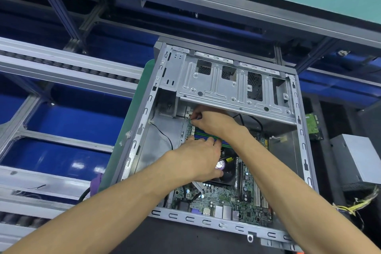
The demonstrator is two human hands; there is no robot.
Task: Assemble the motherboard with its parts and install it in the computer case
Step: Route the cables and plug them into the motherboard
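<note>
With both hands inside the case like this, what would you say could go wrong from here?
The left hand rests over the CPU cooler; leaning on it may stress the motherboard. The right hand pinches something small under the drive cage; forcing it nearly unseen might bend pins. The black cable could snag.

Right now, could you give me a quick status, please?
Left hand resting on motherboard. Right hand pinching something small at its far corner. Board inside case. Nothing obstructing.

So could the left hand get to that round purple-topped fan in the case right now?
Probably yes. The left hand already rests over the motherboard, its thumb side just beside the fan. The case is open on top, and nothing lies between them.
</note>
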